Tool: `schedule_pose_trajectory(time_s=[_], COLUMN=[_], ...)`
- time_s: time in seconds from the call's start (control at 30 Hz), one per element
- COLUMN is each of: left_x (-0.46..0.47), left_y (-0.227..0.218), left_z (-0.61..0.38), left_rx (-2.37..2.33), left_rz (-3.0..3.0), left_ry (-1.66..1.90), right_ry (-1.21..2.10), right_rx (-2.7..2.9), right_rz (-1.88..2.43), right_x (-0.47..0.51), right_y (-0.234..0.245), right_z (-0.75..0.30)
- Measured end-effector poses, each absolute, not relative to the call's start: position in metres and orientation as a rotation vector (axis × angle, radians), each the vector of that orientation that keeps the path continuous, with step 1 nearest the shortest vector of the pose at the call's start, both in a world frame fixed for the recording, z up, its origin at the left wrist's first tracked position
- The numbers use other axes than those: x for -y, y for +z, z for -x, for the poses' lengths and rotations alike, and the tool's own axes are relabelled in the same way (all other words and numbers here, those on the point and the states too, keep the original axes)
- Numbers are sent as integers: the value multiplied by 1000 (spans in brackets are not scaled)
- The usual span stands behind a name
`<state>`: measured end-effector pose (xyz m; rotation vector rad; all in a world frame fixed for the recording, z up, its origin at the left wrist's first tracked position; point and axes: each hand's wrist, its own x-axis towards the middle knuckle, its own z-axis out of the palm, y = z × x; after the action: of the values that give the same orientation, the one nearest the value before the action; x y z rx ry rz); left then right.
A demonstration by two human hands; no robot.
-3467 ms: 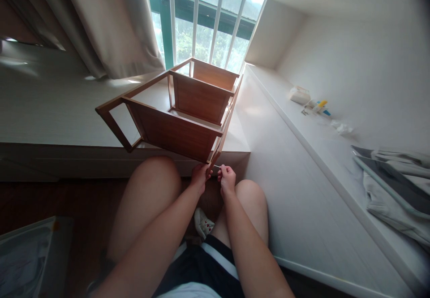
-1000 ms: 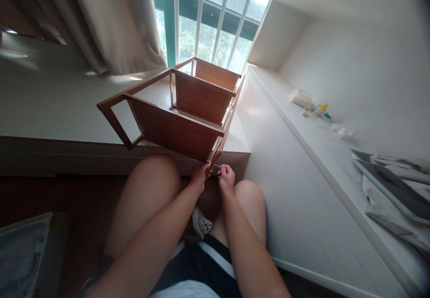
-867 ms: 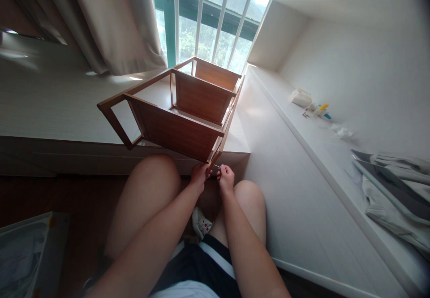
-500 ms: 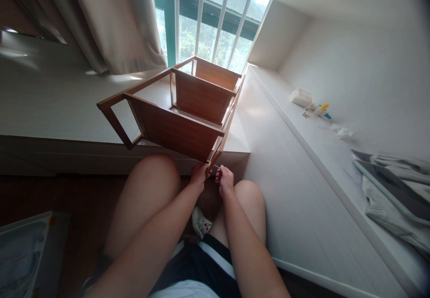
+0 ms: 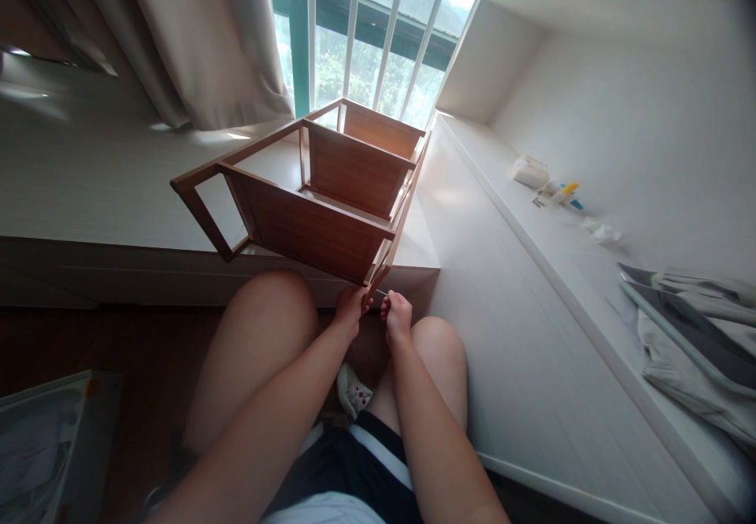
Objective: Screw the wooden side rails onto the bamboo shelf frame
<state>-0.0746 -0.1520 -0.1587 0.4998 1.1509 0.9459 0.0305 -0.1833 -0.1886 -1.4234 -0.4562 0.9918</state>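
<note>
A brown wooden shelf rack (image 5: pixel 313 221) with three panels lies on its side on the pale window ledge, its near corner jutting past the ledge edge. My left hand (image 5: pixel 353 303) is closed around the leg end of the rack at that near right corner. Just to the right, my right hand (image 5: pixel 398 313) is closed in a pinch on a thin metal rod (image 5: pixel 381 293), which points left at the leg. The rod looks like a hex key, but its far end and the part inside my fingers are hidden.
The window ledge (image 5: pixel 106 177) runs left under a beige curtain (image 5: pixel 206 43). Window bars (image 5: pixel 387 35) stand behind the rack. A white cabinet side (image 5: pixel 508 335) closes off the right, with small items and folded clothes (image 5: pixel 697 335) on top. A plastic box (image 5: pixel 88 414) sits lower left.
My right hand has shifted very slightly with the rod. The rack and my left hand look the same.
</note>
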Motion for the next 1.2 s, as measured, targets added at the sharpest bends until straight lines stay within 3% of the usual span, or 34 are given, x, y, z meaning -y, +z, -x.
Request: schedule_pose_trajectory(time_s=[1.2], left_x=[152], left_y=[-158], left_z=[74], left_rx=[-1154], left_rz=[-506], left_ry=[940], right_ry=[1232], right_rx=[211], right_rz=[1294], right_x=[180], right_y=[-182], right_z=[-30])
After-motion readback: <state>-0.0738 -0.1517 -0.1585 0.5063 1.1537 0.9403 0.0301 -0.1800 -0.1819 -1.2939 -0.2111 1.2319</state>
